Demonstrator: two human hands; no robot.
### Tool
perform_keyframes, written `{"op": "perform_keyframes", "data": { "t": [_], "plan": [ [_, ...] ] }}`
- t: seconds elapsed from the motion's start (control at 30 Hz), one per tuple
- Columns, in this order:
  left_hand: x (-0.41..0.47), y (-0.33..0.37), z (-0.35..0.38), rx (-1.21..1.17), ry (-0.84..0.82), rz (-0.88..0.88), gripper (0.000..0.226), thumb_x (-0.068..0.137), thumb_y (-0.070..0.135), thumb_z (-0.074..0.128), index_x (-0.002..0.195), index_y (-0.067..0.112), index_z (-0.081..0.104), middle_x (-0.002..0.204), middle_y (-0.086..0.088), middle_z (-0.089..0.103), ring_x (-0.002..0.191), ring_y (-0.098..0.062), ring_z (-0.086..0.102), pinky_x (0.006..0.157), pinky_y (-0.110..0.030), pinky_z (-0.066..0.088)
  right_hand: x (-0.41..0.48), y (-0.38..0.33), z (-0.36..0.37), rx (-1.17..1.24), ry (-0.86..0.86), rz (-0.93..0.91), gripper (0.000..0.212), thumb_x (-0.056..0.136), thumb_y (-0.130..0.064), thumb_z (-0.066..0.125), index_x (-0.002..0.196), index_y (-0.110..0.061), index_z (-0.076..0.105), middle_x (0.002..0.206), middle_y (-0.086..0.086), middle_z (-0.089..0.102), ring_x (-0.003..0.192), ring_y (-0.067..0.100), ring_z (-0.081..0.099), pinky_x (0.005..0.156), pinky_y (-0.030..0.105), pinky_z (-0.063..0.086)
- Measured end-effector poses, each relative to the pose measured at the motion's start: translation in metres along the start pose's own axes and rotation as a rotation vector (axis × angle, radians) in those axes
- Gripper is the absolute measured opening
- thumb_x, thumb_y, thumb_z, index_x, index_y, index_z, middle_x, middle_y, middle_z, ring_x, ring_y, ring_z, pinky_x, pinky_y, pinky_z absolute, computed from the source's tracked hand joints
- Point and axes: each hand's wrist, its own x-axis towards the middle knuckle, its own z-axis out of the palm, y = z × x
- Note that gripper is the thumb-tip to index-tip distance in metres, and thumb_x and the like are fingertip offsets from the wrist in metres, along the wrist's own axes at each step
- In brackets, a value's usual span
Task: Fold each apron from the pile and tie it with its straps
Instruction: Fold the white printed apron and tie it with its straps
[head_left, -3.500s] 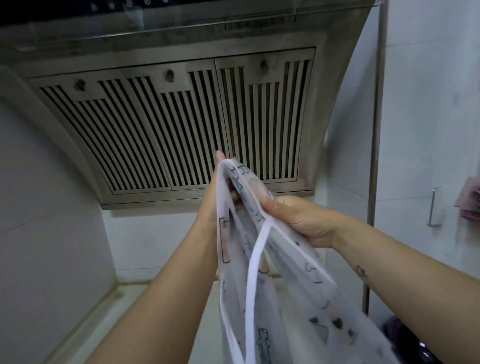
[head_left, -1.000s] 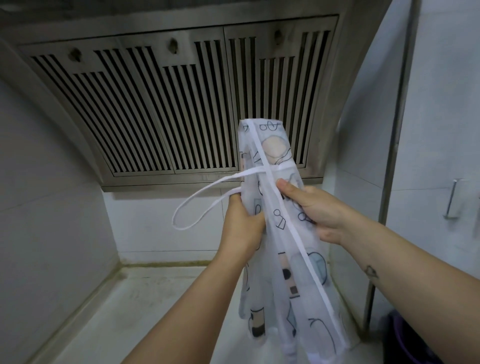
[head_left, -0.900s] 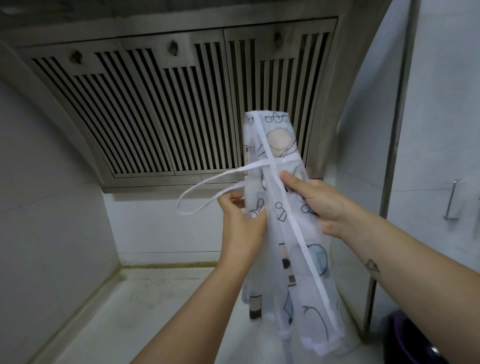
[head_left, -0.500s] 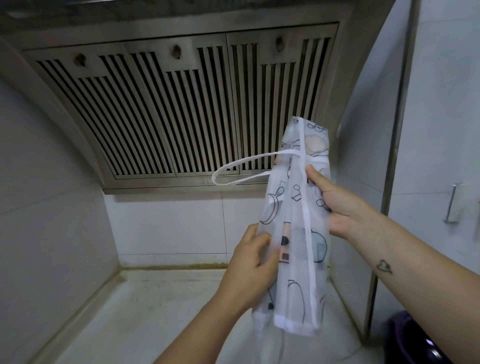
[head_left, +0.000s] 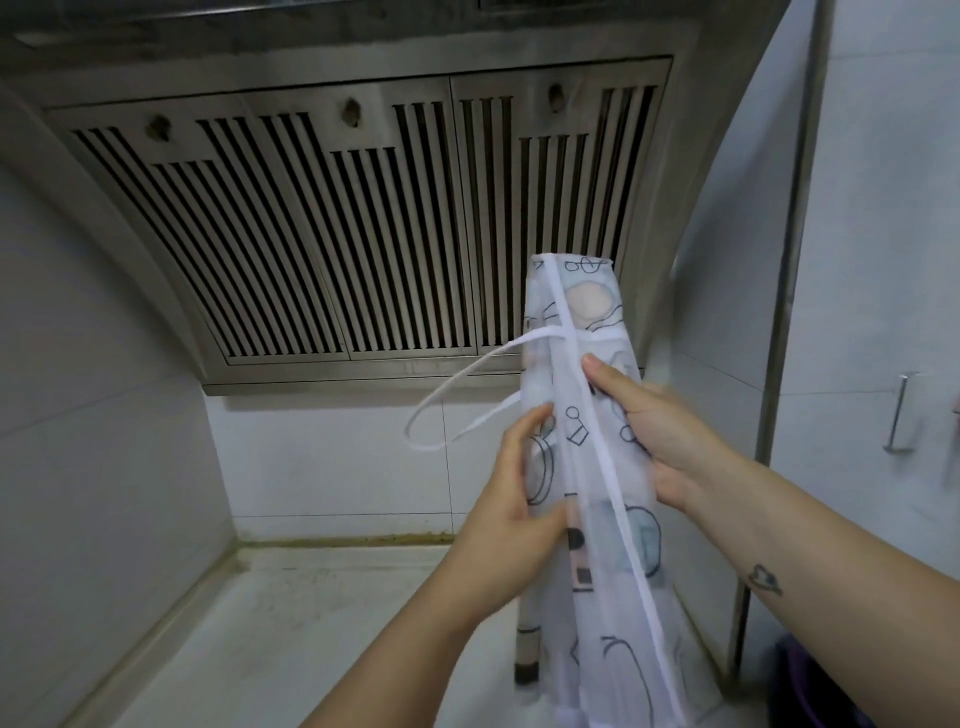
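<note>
Our left hand and right hand, each grip holding the folded apron; we risk the slack strap slipping loose, unfolding it.

Place: kitchen
Range hood: steel, 3 slatted filters, 12 o'clock
Counter: stained white slab, 6 o'clock
Walls: white tile, 9 o'clock

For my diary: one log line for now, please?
apron: folded long, upright | left hand: grips apron | right hand: grips apron | strap: loose loop
</note>
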Motion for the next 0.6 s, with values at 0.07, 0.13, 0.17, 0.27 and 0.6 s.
{"op": "perform_keyframes", "data": {
  "t": [0.07,0.13,0.17,0.27,0.6],
  "plan": [
    [0.011,0.005,-0.003,0.0,0.147,0.024,0.055,0.087,0.025,0.067,0.124,0.054,0.038,0.129,0.018,0.053,0.116,-0.007,0.057,0.096,-0.039,0.051,-0.003,0.001,0.003,-0.021,-0.023,-0.014,0.044,0.07,-0.034,0.073,0.099,-0.002,0.071,0.093,0.022,0.071,0.079,0.034,0.07,0.075,0.048,0.057],
    [0.017,0.009,-0.003,-0.027,0.229,0.011,0.051,0.086,0.02,0.069,0.12,0.047,0.042,0.115,0.016,0.062,0.102,-0.006,0.064,0.087,-0.034,0.055,-0.007,0.003,0.006,-0.036,-0.049,-0.019,0.038,0.074,-0.033,0.071,0.097,-0.002,0.071,0.091,0.022,0.071,0.078,0.034,0.07,0.073,0.046,0.058],
    [0.02,0.009,-0.002,-0.039,0.255,0.003,0.051,0.085,0.017,0.069,0.118,0.045,0.042,0.108,0.013,0.066,0.095,-0.005,0.067,0.082,-0.032,0.056,-0.009,0.003,0.009,-0.043,-0.064,-0.018,0.038,0.076,-0.032,0.071,0.099,-0.001,0.07,0.092,0.023,0.071,0.08,0.034,0.07,0.075,0.047,0.058],
    [0.025,0.01,0.0,-0.002,0.342,-0.003,0.047,0.088,0.017,0.067,0.111,0.05,0.042,0.095,0.006,0.071,0.081,-0.008,0.07,0.074,-0.035,0.058,-0.014,0.003,0.013,-0.075,-0.094,-0.023,0.042,0.074,-0.032,0.07,0.102,-0.001,0.069,0.094,0.021,0.071,0.085,0.034,0.07,0.08,0.047,0.056],
    [0.03,0.018,0.007,-0.128,0.372,-0.024,0.037,0.096,0.03,0.055,0.126,0.036,0.036,0.101,0.0,0.071,0.084,-0.012,0.071,0.07,-0.031,0.059,-0.018,0.014,0.019,-0.302,-0.005,-0.074,0.043,0.079,-0.042,0.07,0.092,-0.002,0.072,0.085,0.017,0.073,0.081,0.033,0.071,0.084,0.049,0.055]
  ]
}}
